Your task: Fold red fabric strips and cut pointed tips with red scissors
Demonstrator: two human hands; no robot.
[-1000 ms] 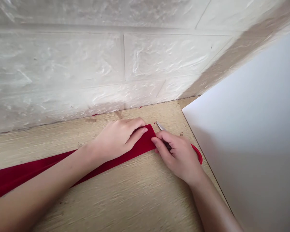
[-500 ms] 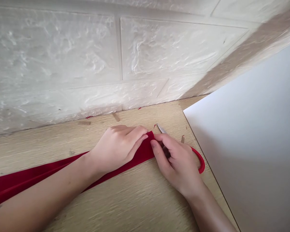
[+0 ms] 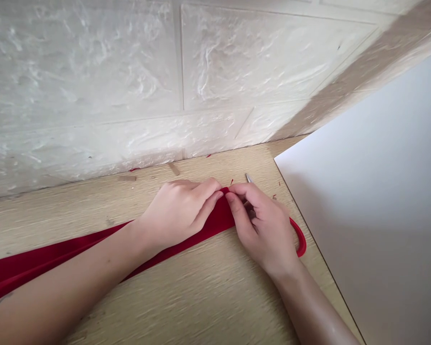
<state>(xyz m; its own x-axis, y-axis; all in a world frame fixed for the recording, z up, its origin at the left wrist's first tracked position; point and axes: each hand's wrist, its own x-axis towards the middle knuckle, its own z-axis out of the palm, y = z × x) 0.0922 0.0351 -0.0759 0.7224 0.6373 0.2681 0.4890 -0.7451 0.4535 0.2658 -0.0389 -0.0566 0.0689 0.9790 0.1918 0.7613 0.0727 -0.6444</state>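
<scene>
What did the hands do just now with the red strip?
The right hand slid along the end of the strip to its far corner. The left hand curled its fingertips in to meet it there, so less of the strip's end shows. The right hand kept the scissors. The strip stayed flat on the table, beside the white sheet.

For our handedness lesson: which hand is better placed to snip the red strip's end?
Probably the right hand: it holds the red-handled scissors, blades beside the strip's end. The left hand rests on the red strip, pinning it.
</scene>
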